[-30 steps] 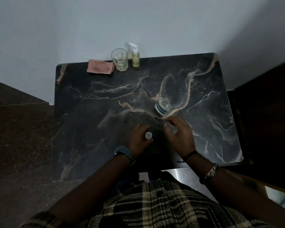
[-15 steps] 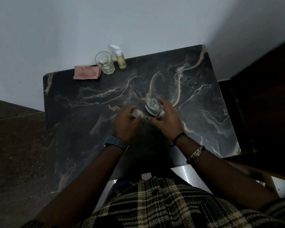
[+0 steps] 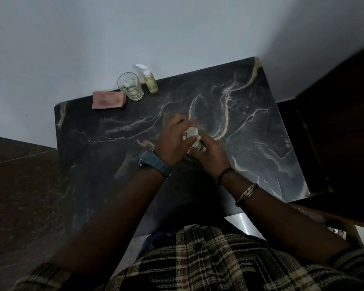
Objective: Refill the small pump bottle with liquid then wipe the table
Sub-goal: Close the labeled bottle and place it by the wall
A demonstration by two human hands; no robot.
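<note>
Both hands meet over the middle of the dark marble table (image 3: 250, 127). My right hand (image 3: 211, 155) wraps around the small clear bottle (image 3: 195, 144), which stands on the table and is mostly hidden. My left hand (image 3: 173, 141) holds a small whitish cap (image 3: 192, 131) on top of the bottle's mouth. At the far edge stand a small pump bottle (image 3: 150, 81) with yellowish liquid and a white spray head, and a drinking glass (image 3: 131, 86) with clear liquid. A pink cloth (image 3: 108, 99) lies folded to the left of the glass.
A pale wall runs behind the table. Dark wooden furniture (image 3: 340, 127) stands close on the right. A brown speckled floor (image 3: 21, 185) lies to the left. My checked shirt fills the bottom of the view.
Both hands moved away from me toward the table's middle. The right hand took hold of the small clear bottle, and the left hand brought the whitish cap onto its top.
</note>
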